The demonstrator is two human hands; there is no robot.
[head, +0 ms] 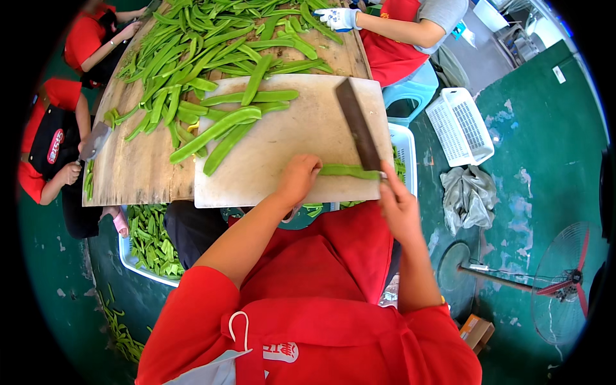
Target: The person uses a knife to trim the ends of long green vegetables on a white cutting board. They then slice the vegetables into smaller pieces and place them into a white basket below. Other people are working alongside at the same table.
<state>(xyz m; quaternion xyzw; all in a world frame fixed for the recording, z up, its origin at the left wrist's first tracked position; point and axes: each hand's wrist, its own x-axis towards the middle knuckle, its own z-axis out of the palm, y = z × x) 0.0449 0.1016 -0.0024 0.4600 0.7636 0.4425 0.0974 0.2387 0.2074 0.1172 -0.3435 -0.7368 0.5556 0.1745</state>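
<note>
On the pale cutting board (pixel 288 134), my left hand (pixel 299 179) grips the near end of a flat green bean pod (pixel 349 171) lying crosswise. My right hand (pixel 400 204) is closed round the handle of a cleaver (pixel 358 125), its dark blade crossing over the board's right side near the pod's right end. Several whole pods (pixel 231 130) rest on the board's upper left, overlapping one another. Beyond them a large heap of flat green beans (pixel 192 53) spreads over the wooden table (pixel 139 173).
A basket (pixel 409 149) with bean pieces stands below the board's right edge; another basket (pixel 126 257) is at lower left. Co-workers stand at left, one holding a cleaver (pixel 95 142); a gloved hand (pixel 337 19) reaches in at top. A blue stool (pixel 414 91) and fan (pixel 572 279) are at right.
</note>
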